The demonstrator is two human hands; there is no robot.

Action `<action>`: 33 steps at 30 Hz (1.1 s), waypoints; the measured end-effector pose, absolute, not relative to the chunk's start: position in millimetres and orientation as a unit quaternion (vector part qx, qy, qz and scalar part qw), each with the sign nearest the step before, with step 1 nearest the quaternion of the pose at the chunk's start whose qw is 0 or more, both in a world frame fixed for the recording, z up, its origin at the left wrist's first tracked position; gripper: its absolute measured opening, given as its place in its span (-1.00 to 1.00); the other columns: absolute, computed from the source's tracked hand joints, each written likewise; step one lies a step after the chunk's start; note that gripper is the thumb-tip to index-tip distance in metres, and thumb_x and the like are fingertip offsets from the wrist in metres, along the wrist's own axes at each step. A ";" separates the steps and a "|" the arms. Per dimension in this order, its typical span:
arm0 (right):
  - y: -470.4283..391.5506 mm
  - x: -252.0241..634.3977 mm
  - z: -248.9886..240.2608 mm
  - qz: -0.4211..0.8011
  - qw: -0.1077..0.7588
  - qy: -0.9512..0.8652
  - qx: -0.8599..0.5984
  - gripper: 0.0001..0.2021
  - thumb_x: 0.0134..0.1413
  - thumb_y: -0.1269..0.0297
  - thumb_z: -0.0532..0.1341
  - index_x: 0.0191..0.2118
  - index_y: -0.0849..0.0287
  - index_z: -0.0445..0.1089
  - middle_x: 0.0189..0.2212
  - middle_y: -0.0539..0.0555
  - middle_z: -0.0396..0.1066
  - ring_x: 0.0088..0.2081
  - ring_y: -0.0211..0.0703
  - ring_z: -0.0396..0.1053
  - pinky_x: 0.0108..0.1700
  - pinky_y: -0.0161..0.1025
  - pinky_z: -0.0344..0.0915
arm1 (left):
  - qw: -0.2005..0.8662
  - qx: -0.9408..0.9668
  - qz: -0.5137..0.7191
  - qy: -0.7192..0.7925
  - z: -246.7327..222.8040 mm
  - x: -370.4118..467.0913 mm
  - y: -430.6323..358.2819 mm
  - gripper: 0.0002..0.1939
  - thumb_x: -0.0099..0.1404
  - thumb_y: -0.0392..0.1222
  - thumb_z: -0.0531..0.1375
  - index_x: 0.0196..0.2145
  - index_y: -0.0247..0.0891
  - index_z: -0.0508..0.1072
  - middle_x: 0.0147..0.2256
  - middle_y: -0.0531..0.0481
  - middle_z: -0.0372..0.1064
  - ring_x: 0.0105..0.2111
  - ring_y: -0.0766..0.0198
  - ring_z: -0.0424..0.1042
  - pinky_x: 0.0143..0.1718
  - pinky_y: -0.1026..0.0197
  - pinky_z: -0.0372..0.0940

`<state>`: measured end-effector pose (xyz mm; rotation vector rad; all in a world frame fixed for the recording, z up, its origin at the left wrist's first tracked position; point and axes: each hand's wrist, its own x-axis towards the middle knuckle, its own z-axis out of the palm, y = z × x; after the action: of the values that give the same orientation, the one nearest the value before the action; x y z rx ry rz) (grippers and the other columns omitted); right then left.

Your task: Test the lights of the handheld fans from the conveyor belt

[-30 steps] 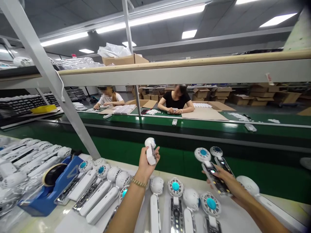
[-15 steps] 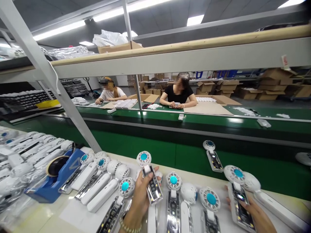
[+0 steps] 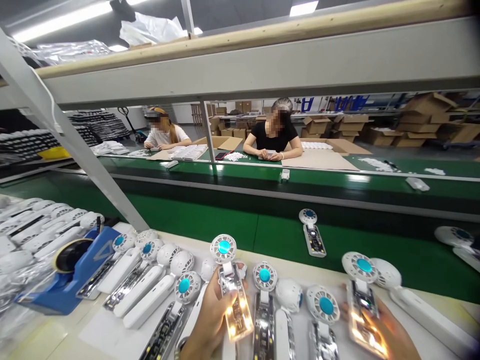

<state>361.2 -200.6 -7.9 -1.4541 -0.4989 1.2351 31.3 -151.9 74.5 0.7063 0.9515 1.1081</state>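
While the fingers of the left hand [image 3: 210,314] grasp a lit, turquoise-hubbed white plastic fan [image 3: 229,277] above the pale table [image 3: 43,340] and those of the right hand [image 3: 395,332] a matching fan [image 3: 360,296], a slack grip could drop either.

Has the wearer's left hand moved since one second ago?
Yes: judged against the blue tape dispenser, the left hand is now lower in the view, nearer the wearer.
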 end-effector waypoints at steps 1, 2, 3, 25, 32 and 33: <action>-200.7 360.5 -5.9 0.532 0.556 -0.189 -0.610 -0.12 -0.34 -0.09 0.31 0.15 0.16 0.04 -0.26 0.21 0.51 -0.20 0.28 0.41 -0.32 -0.02 0.44 | 0.693 0.314 0.491 0.423 74.2 31.3 -152.4 -0.46 0.00 -0.25 0.30 -0.04 -0.26 0.25 -0.34 -0.11 0.42 -0.43 0.16 0.44 -0.41 0.17 0.34; -200.8 360.2 -4.3 0.547 0.559 -0.159 -0.602 -0.11 -0.36 -0.07 0.32 0.14 0.15 0.05 -0.27 0.20 0.51 -0.19 0.26 0.41 -0.33 -0.05 0.44 | 0.697 0.314 0.491 0.418 74.1 31.4 -153.0 -0.46 0.01 -0.25 0.29 -0.03 -0.25 0.24 -0.32 -0.12 0.42 -0.39 0.13 0.45 -0.38 0.14 0.35; -200.7 360.3 -3.0 0.563 0.560 -0.131 -0.594 -0.11 -0.38 -0.05 0.33 0.14 0.14 0.05 -0.29 0.19 0.52 -0.19 0.25 0.41 -0.34 -0.08 0.44 | 0.698 0.314 0.495 0.411 74.0 31.6 -153.8 -0.46 0.03 -0.26 0.28 -0.02 -0.24 0.24 -0.31 -0.12 0.42 -0.35 0.11 0.45 -0.35 0.13 0.35; -202.5 357.2 -1.0 0.575 0.540 -0.179 -0.588 -0.03 -0.32 0.07 0.34 0.22 0.19 -0.12 -0.21 0.21 0.49 -0.13 0.23 0.39 -0.19 -0.03 0.40 | 0.745 0.304 0.483 0.344 71.2 32.7 -155.4 -0.36 -0.09 -0.22 0.37 -0.04 -0.25 0.25 -0.35 -0.06 0.37 -0.36 0.14 0.44 -0.35 0.20 0.35; -207.7 356.9 -2.1 0.562 0.558 -0.209 -0.574 -0.10 -0.20 0.09 0.32 0.24 0.08 -0.17 -0.11 0.15 0.44 -0.10 0.13 0.37 -0.17 -0.11 0.38 | 0.735 0.321 0.477 0.359 68.7 34.6 -156.4 -0.43 -0.07 -0.22 0.35 -0.09 -0.26 0.26 -0.35 -0.08 0.37 -0.40 0.20 0.41 -0.40 0.25 0.32; -207.7 355.3 0.5 0.567 0.563 -0.216 -0.562 -0.10 -0.18 0.10 0.31 0.24 0.09 -0.17 -0.12 0.17 0.45 -0.11 0.12 0.39 -0.17 -0.11 0.38 | 0.736 0.322 0.476 0.357 68.7 34.9 -156.5 -0.43 -0.07 -0.22 0.35 -0.09 -0.25 0.26 -0.34 -0.08 0.37 -0.40 0.20 0.41 -0.40 0.25 0.32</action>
<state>355.3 -207.7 0.5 -1.3234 -0.5085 1.3340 34.9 -156.5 68.7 0.7075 0.7836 1.0461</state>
